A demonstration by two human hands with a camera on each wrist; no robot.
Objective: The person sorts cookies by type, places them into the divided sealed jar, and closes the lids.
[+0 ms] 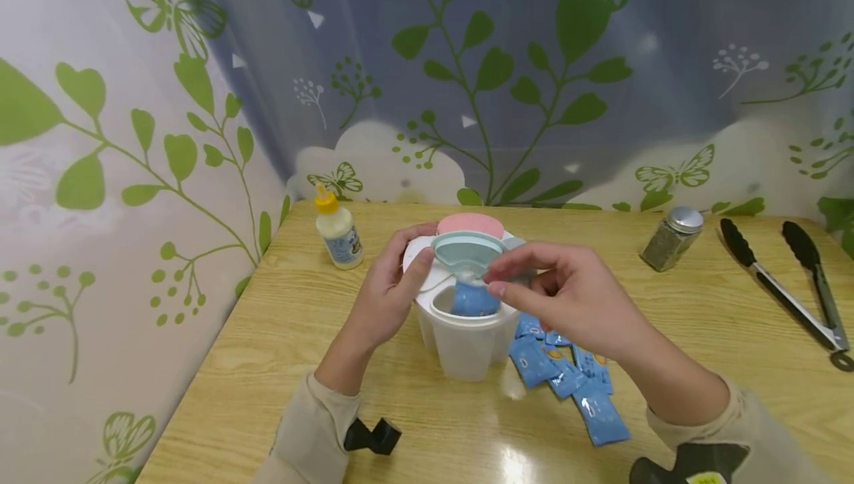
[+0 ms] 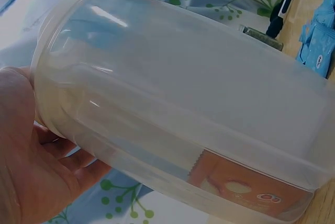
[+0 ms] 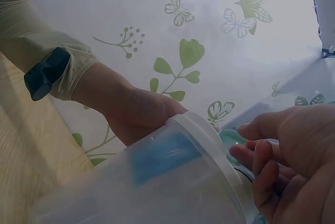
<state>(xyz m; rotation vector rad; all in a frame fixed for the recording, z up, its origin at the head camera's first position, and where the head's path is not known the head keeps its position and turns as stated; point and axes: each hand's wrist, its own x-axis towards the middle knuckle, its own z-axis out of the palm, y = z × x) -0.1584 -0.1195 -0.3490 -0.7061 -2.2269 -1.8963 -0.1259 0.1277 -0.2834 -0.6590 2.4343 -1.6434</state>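
Observation:
A translucent storage container (image 1: 467, 354) with a white lid stands on the table; one green flap (image 1: 467, 250) on the lid is raised. My left hand (image 1: 387, 287) grips the container's rim and lid from the left side. In the lid's opening is a blue packet (image 1: 475, 300), showing through the wall in the right wrist view. Just above it hovers my right hand (image 1: 567, 295), thumb and forefinger apart with nothing visible between them. An orange-brown packet (image 2: 251, 187) lies at the container's bottom. Several blue packets (image 1: 567, 373) lie to the container's right.
A yellow-capped bottle (image 1: 340, 236) stands at the back left. Toward the right are a tilted-looking glass jar (image 1: 672, 239) with a silver lid and black-tipped tongs (image 1: 787, 295). A pink flap (image 1: 470, 226) sits at the lid's far side. Patterned curtains (image 1: 427, 98) border the table.

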